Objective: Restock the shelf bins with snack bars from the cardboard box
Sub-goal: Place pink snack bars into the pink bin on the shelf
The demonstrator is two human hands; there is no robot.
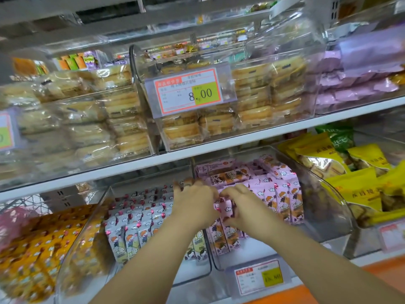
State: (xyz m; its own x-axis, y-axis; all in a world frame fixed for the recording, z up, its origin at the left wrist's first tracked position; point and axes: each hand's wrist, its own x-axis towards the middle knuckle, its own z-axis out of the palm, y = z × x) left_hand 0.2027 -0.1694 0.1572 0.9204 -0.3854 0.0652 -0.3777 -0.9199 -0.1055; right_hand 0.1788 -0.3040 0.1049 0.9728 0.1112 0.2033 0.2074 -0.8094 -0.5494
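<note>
Head view: white shelves point(219, 148) carry clear bins point(322, 194) of snack bars point(282, 195).

Two hands point(194, 204) point(247, 212), four price tags point(188, 91) point(4, 133) point(259, 277) point(392, 236)

Both hands were in the clear bin point(317, 194) of pink snack bars point(282, 194). The right hand point(243, 207) pinched a pink bar point(225, 210); the left hand point(192, 202) lay against it, grip unclear.
</note>
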